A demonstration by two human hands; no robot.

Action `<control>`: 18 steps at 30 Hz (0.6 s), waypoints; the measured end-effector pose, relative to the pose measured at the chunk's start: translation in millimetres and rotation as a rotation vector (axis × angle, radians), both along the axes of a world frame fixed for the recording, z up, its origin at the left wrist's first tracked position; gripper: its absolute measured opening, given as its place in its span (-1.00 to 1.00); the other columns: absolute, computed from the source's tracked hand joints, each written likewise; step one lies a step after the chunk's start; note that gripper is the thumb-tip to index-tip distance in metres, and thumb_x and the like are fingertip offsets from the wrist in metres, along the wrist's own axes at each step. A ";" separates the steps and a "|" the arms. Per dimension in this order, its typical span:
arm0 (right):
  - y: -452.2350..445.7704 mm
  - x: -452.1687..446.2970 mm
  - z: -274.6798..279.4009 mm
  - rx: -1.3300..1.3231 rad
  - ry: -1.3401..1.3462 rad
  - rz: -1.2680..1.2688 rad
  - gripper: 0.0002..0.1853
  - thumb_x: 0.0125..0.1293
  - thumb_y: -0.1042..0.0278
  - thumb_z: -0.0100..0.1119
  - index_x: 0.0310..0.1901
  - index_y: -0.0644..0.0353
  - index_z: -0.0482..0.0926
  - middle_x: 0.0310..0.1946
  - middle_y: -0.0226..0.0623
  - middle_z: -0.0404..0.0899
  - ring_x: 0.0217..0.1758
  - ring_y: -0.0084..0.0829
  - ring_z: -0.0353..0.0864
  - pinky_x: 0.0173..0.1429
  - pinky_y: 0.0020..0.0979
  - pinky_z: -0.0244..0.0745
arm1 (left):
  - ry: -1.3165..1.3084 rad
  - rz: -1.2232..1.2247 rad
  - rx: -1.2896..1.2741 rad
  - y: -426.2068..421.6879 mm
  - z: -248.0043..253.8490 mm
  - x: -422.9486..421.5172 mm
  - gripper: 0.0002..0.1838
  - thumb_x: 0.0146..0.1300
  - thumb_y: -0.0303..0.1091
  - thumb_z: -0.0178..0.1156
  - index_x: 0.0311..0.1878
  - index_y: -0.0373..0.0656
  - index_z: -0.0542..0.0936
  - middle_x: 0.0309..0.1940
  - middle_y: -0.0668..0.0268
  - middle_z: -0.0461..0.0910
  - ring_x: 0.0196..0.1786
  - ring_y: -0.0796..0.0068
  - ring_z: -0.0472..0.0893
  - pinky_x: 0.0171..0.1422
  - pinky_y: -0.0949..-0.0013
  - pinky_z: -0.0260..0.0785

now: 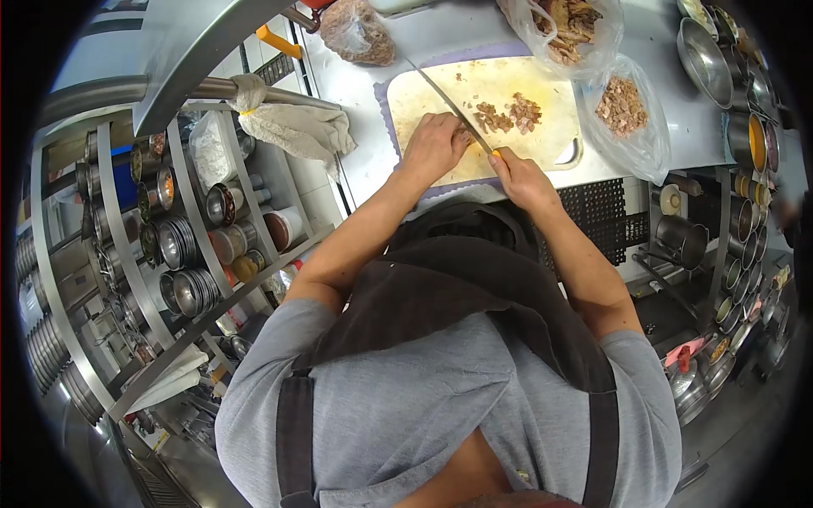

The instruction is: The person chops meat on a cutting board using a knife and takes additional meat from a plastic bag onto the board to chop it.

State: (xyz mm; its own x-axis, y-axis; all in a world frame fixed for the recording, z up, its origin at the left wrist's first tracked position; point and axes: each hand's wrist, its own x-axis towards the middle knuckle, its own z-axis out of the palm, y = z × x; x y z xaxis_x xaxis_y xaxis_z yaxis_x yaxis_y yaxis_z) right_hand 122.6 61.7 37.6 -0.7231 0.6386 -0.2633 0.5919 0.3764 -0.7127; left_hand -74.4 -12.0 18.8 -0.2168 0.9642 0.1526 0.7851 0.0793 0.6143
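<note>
A yellowish-white cutting board [423, 96] lies on a purple cloth [385, 110]. My right hand [527, 182] is closed round the yellow handle of a long knife [449, 100], whose blade points up and left across the board. Left of the blade, my left hand [434, 146] rests on the board with its fingers curled together near the edge; whatever is under the fingertips is hidden. Small brown chopped pieces [508, 116] lie just right of the blade. Beyond the board's right side is a clear plastic bag [622, 106] with more chopped pieces.
A bag of large brown pieces [572, 30] stands behind the board, and another filled bag [357, 34] is at the back left. Metal bowls [705, 63] are at the right. A cloth [296, 127] hangs from a rail at the left, above shelves [174, 233] of bowls.
</note>
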 end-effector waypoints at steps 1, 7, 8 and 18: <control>-0.2 -0.7 -2.5 0.007 -0.016 0.027 -0.63 0.53 0.03 -0.10 -0.07 0.21 0.50 -0.49 0.20 0.60 -0.36 0.22 0.61 -0.22 0.10 0.48 | -0.002 0.002 -0.002 2.1 -5.6 -1.8 -0.79 0.13 -0.41 0.27 -0.17 -0.29 0.59 -0.20 0.05 0.63 -0.03 -0.01 0.55 0.13 0.10 0.40; -2.6 -8.9 -5.4 -0.023 -0.148 0.040 -0.62 0.54 0.02 -0.15 -0.06 0.20 0.48 -0.46 0.20 0.61 -0.31 0.21 0.63 -0.17 0.12 0.49 | 0.058 -0.032 0.086 0.6 -19.8 -1.8 -0.89 0.13 -0.54 0.17 -0.26 -0.28 0.59 -0.26 0.09 0.62 -0.10 0.02 0.55 0.08 0.10 0.41; -1.4 -16.4 -8.5 -0.025 -0.146 0.044 -0.62 0.54 0.02 -0.15 -0.06 0.20 0.48 -0.46 0.20 0.61 -0.31 0.21 0.63 -0.17 0.12 0.49 | 0.054 -0.031 0.106 1.5 -21.9 -2.0 -0.89 0.14 -0.54 0.17 -0.26 -0.28 0.59 -0.25 0.08 0.62 -0.10 0.02 0.55 0.07 0.11 0.41; 4.7 -15.5 -19.5 -0.042 -0.033 -0.051 -0.59 0.55 -0.01 -0.18 0.00 0.19 0.49 -0.38 0.24 0.61 -0.23 0.23 0.61 -0.11 0.12 0.46 | -0.012 0.037 0.066 -5.0 -2.0 -2.8 -0.91 0.13 -0.50 0.21 -0.28 -0.26 0.58 -0.27 0.07 0.61 -0.11 -0.01 0.55 0.02 0.08 0.42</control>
State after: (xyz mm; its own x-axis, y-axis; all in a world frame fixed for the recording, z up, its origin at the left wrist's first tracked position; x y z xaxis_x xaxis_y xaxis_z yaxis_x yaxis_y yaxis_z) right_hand 107.2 66.4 18.1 -0.6804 0.6624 -0.3136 0.6328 0.3151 -0.7073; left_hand -77.2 -17.0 16.7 -0.2544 0.9434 0.2128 0.7748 0.0671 0.6286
